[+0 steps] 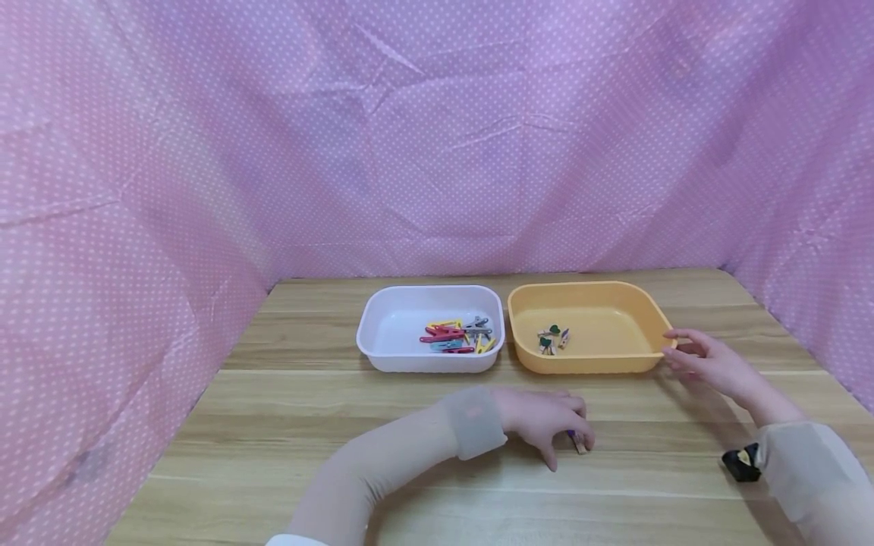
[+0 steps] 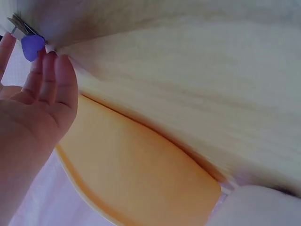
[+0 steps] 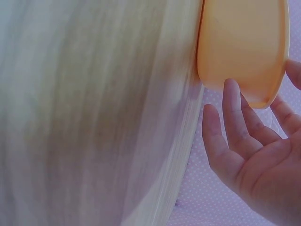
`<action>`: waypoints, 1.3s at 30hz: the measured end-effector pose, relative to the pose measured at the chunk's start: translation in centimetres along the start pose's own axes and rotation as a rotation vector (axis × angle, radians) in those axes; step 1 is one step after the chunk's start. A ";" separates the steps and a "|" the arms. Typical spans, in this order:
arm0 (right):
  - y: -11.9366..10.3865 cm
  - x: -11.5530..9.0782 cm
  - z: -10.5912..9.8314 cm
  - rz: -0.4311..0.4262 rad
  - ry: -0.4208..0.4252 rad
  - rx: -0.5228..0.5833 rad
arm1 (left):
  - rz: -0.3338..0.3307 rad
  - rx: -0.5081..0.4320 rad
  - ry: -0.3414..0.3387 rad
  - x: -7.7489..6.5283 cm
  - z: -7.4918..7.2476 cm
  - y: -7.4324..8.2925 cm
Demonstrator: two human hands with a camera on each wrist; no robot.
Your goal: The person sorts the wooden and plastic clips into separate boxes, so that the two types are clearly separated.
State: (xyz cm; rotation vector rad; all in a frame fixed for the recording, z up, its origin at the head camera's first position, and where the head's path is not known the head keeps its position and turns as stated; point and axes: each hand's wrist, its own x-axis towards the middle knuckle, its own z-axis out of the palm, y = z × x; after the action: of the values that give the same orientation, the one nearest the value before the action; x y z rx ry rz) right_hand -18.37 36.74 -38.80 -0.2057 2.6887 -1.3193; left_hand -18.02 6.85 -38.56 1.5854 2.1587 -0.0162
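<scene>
On the table a small wooden clothespin (image 1: 580,444) with a purple heart (image 2: 33,47) lies beneath my left hand (image 1: 546,417). The left fingers are bent loosely above it, the index at its side, while the thumb stands apart in the head view. My right hand (image 1: 706,366) holds the right front corner of the orange tray (image 1: 590,365) by its rim, thumb (image 3: 294,73) and index finger about the edge, the other fingers extended beside the end wall. Several small wooden clothespins (image 1: 548,343), some with green hearts, lie in this tray's left part.
A white tray (image 1: 430,364) stands close to the orange tray's left side. It contains several plastic clothespins (image 1: 447,334) in red, yellow, grey and blue. By the right wrist is a small black device (image 1: 741,462). Pink dotted cloth (image 1: 437,152) hangs behind the wooden table (image 1: 273,425).
</scene>
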 end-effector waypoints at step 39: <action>0.0 -0.3 0.3 -0.004 0.018 -0.015 | 0.058 -0.156 0.097 -1.0 -0.1 -0.2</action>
State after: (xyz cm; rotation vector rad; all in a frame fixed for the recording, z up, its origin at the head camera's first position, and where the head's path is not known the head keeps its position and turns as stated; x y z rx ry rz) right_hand -18.06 36.57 -38.96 -0.2021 2.7152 -1.3096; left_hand -18.00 5.95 -38.14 1.5877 2.1276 0.2462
